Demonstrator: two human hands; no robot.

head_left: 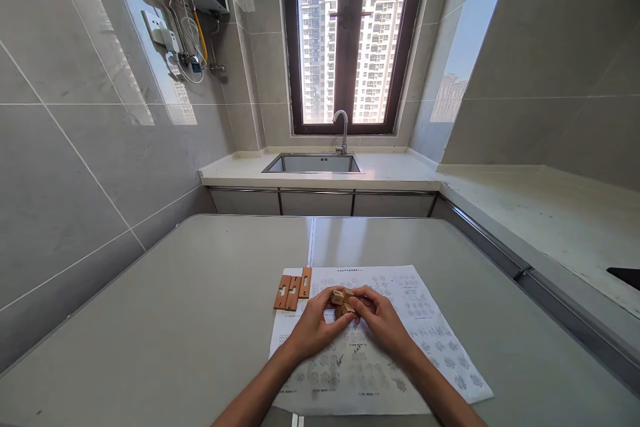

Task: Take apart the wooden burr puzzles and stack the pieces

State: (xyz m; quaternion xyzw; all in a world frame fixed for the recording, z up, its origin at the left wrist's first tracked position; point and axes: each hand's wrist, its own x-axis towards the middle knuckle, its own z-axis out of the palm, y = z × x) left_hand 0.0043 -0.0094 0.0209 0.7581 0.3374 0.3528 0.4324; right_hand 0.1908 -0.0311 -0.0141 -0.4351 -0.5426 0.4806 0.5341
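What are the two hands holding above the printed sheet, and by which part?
A small bunch of wooden blocks, pinched between both hands: the left hand at its left side, the right hand at its right. Finer detail is unclear.

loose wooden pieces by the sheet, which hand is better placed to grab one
Probably the left hand: the loose wooden pieces lie just beyond it, while the right hand sits across the held block.

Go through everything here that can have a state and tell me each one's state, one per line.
Left hand, gripping the wooden puzzle.
Right hand, gripping it too.
wooden puzzle, held over the printed sheet.
Loose wooden pieces, lying flat side by side.
printed sheet, spread flat on the table.
Faucet, no running water visible.
Window, looks shut.
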